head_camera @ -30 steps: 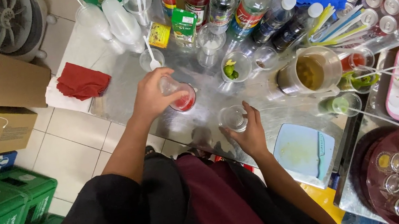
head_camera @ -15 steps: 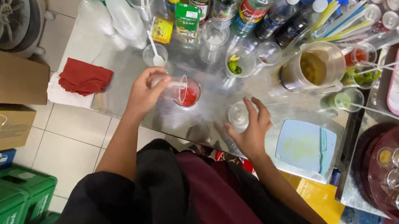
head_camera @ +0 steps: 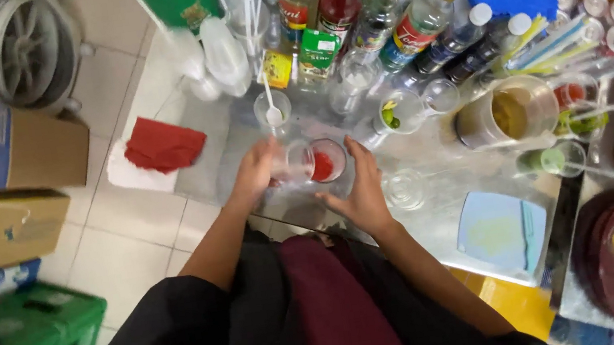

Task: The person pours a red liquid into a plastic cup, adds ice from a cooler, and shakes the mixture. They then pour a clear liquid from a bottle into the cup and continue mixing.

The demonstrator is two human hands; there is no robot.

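1. Red liquid fills the bottom of a clear glass (head_camera: 324, 162) standing on the metal counter (head_camera: 442, 209), right between the person's two hands.
2. Their left hand (head_camera: 258, 170) is wrapped around a second, tilted clear cup (head_camera: 292, 168), whose mouth points toward the red-filled glass and sits just beside its rim.
3. Their right hand (head_camera: 362, 188) is open, fingers spread, curving beside the right side of the red-filled glass; I cannot tell whether the fingertips touch it.
4. An empty glass (head_camera: 405, 188) stands on the counter just to the right of that hand.
5. Behind the hands, a small cup with a white spoon (head_camera: 271, 109) stands near the counter's edge, and a crowd of bottles (head_camera: 347, 4) lines the back.
6. A glass holding green pieces (head_camera: 398, 113) sits beyond the right hand, and farther right a large jug of brownish liquid (head_camera: 507, 112).
7. A pale blue square plate (head_camera: 501, 231) lies at the counter's near side, well apart from both hands.
8. A round dark red tray (head_camera: 588, 236) of small glasses sits at the far right.
9. On the floor tiles to the left lie a red cloth (head_camera: 163, 144) and cardboard boxes (head_camera: 4, 153).
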